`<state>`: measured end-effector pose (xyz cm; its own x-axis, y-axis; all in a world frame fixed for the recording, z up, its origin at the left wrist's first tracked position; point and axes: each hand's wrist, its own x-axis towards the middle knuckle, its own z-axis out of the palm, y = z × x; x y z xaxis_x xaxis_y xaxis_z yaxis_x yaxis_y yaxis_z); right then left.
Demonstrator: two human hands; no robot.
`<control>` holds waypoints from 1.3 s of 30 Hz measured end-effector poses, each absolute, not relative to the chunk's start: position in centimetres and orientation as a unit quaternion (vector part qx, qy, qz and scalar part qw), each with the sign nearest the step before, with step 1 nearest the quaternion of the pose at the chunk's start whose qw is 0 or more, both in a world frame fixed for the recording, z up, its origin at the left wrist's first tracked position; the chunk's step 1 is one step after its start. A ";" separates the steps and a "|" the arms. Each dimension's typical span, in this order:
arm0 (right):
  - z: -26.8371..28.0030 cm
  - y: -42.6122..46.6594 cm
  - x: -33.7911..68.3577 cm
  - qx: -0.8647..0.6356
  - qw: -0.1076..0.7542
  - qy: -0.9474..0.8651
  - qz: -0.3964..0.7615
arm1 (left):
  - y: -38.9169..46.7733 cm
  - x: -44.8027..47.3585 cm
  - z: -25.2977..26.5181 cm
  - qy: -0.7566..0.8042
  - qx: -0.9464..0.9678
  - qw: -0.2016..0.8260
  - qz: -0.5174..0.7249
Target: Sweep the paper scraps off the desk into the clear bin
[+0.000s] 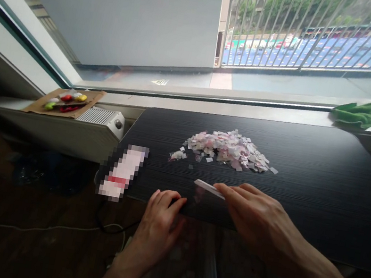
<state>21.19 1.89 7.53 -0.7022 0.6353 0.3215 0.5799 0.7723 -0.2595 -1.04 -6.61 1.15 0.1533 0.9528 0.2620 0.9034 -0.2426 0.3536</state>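
Observation:
My right hand point(258, 214) is closed on a thin, stiff white strip point(208, 188), which slants down to the dark tabletop point(314, 181) near its front edge. What the strip is made of, I cannot tell. At that edge, left of the strip, my left hand point(161, 216) has its fingers bent over the top and its thumb lower down. It seems to pinch the rim of a clear plastic bag point(186, 259) hanging below, though the grip is partly hidden. Beyond both hands lies a heap of small pale paper pieces point(230, 148), with a few strays around it.
A blurred-out white and red item point(124, 173) lies at the table's left edge. Left of the table stands a radiator point(101, 117) with cardboard point(43, 102) and colourful objects. A green glove or cloth point(358, 113) rests on the windowsill. A cable point(47, 230) crosses the floor.

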 end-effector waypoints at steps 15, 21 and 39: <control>4.1 3.5 25.1 -0.527 0.192 -0.766 0.315 | -7.5 -1.6 1.1 0.644 0.720 0.057 0.251; 3.7 3.0 23.8 -0.509 0.193 -0.753 0.370 | -7.4 -1.5 0.9 0.643 0.721 0.054 0.254; 3.8 2.8 22.9 -0.510 0.191 -0.637 0.546 | -7.4 -1.6 0.8 0.644 0.717 0.057 0.259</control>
<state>22.85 2.78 3.76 -0.4078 0.8574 -0.3139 0.4406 -0.1163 -0.8901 -1.63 -7.36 0.80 0.0359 0.9538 0.2982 0.8950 -0.1634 0.4151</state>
